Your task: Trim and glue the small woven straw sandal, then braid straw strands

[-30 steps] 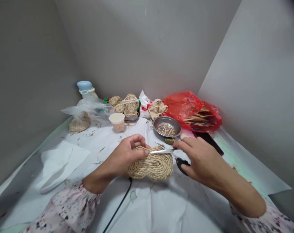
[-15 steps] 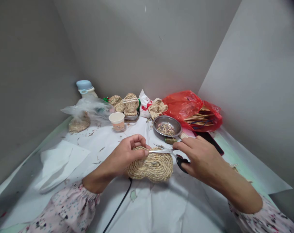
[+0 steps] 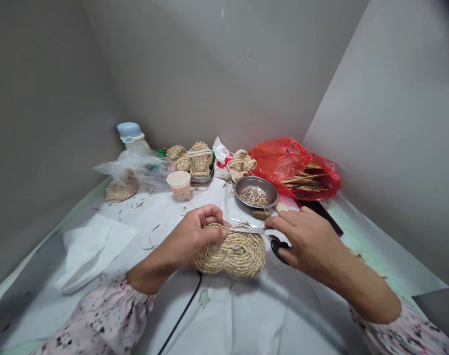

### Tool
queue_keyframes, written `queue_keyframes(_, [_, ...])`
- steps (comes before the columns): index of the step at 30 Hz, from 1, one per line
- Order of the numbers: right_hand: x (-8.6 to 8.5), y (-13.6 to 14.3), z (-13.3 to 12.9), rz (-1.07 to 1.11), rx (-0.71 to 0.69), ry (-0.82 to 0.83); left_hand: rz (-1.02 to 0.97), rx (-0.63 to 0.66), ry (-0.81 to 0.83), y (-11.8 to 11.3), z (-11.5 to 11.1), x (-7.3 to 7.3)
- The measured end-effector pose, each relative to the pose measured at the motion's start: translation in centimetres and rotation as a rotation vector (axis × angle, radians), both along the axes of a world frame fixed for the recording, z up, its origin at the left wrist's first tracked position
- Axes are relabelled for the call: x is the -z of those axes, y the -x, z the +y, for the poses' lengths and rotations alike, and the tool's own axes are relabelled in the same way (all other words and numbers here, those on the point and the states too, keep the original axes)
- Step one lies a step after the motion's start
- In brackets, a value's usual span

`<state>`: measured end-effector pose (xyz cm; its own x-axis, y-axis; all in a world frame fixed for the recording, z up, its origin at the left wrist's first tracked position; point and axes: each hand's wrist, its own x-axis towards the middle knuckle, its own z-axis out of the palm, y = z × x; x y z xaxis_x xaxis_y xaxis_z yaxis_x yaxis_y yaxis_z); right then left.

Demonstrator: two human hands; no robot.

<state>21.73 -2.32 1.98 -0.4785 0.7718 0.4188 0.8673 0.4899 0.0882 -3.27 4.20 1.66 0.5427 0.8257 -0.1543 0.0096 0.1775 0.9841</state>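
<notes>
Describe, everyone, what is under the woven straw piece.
A black cable runs up to its lower left edge over white sheeting; where it goes beyond is covered. The woven straw piece hides whatever is directly beneath.

A grey left wall, a grey far wall and a paler right wall stand around the table on three sides. The table is covered with a creased white sheet, which looks greenish toward the right. The light falls softly, leaving the left wall darker.

Craft wkshp: scissors, woven pcs
</notes>
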Motion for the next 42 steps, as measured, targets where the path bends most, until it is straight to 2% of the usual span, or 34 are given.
queue_keyframes(27, [-0.01, 0.64, -0.11, -0.007, 0.021, 0.012, -0.004, 0.025, -0.007, 0.01, 0.08, 0.55])
queue_keyframes(42, [-0.34, 0.62, 0.01, 0.009, 0.027, 0.021, -0.054, 0.015, 0.04, 0.11, 0.21, 0.76])
